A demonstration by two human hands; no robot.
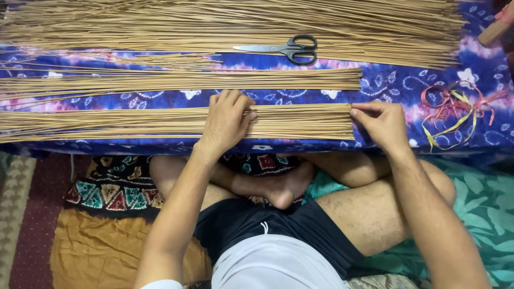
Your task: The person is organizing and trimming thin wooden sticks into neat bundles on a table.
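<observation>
We count three separate lots of thin tan sticks lying lengthwise on the blue and purple patterned cloth (391,85) that covers the low desk. The nearest bundle of thin tan sticks (300,121) lies along the desk's near edge, and both hands are on it. Our left hand (227,122) rests palm down across the bundle's middle, fingers curled over the sticks and pressing them flat. Our right hand (381,122) stands at the bundle's cut right end, thumb and forefinger pinched together against the stick tips.

Beyond it lies a second, thinner row of tan sticks (176,81), then a wide, loose spread of tan sticks (160,24) at the far edge. One pair of black-handled metal scissors (284,49) lies on that far spread, blades closed. One tangle of red and yellow ribbon strips (455,109) sits just right of our right hand. Nothing lies between the hands and the bundle.
</observation>
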